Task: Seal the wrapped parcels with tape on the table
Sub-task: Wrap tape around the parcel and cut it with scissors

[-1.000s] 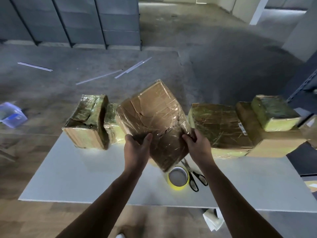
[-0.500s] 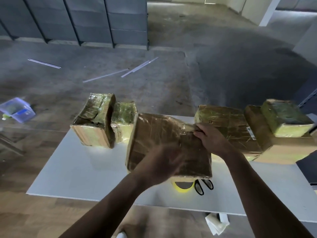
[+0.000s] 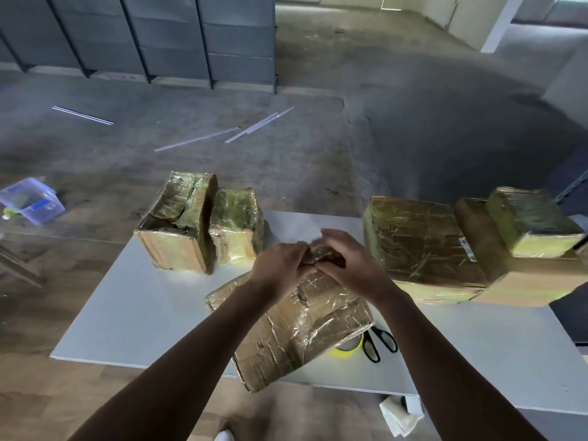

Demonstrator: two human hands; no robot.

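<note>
Parcel (image 3: 296,329) at lower centre is having its wrap (image 3: 324,257) pinched by the left hand (image 3: 280,265) and right hand (image 3: 353,265), ideally pulling it flat and tight before taping.

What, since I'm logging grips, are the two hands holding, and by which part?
The wrapped parcel in the middle. The left hand and the right hand both grip its far end, where the wrap bunches up between their fingers.

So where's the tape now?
Head view: the tape lies near the table's front edge, partly hidden by the middle parcel, scissors just to its right.
</note>
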